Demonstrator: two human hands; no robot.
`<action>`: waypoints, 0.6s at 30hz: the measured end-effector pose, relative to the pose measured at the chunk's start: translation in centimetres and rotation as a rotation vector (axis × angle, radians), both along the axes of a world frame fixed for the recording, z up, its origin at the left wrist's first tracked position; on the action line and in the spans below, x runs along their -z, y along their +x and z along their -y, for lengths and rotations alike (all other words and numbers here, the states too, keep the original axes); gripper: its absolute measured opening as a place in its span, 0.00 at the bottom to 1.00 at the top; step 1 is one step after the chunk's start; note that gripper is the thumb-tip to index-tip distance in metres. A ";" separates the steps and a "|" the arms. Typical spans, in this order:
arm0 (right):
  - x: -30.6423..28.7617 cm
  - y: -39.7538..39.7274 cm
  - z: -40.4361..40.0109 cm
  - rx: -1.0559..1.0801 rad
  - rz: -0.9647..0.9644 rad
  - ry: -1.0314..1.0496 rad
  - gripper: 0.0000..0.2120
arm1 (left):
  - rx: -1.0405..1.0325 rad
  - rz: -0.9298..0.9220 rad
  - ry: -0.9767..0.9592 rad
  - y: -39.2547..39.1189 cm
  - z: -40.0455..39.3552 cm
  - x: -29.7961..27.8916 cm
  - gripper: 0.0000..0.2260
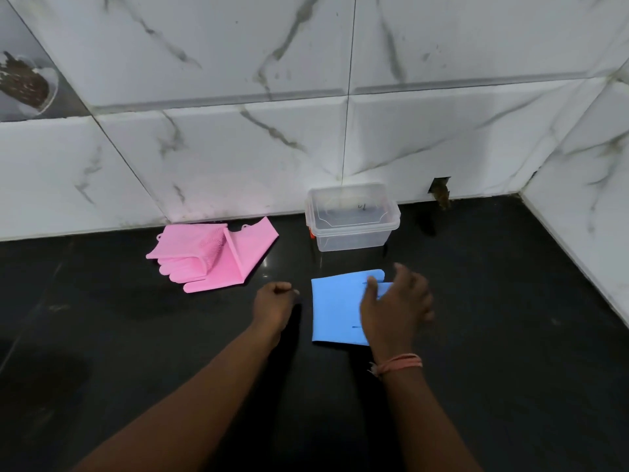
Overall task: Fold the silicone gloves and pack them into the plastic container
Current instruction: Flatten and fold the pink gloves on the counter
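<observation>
On the dark surface (476,335), the right hand (396,306) is lying spread over the folded blue glove (335,310); the left hand (274,301) is resting curled, holding nothing.

Marble-look wall tiles (211,158), black counter (510,301).
</observation>
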State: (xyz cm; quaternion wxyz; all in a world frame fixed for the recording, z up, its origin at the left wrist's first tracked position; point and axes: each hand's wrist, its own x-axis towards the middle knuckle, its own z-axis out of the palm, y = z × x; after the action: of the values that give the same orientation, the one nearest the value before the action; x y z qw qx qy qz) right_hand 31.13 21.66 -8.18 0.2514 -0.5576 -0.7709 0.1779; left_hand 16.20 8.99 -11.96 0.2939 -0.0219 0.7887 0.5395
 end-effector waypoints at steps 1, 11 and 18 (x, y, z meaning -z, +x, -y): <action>-0.1 -1.6 0.8 -0.117 -0.064 0.031 0.20 | -0.043 0.010 0.030 -0.4 0.6 -0.2 0.09; 3.7 -18.0 10.0 -0.867 -0.020 -0.501 0.26 | -0.415 0.085 0.218 -4.9 9.1 -1.9 0.06; 0.9 -23.6 9.6 -0.282 -0.407 -0.914 0.13 | -0.390 0.283 0.275 -3.4 13.2 -1.4 0.10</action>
State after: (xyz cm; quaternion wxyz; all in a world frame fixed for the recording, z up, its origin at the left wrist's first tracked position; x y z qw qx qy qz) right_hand 7.56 12.07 -9.09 0.1007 -0.4551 -0.6177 0.6334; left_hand 12.75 -4.16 -10.57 0.2919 -0.2083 0.6399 0.6796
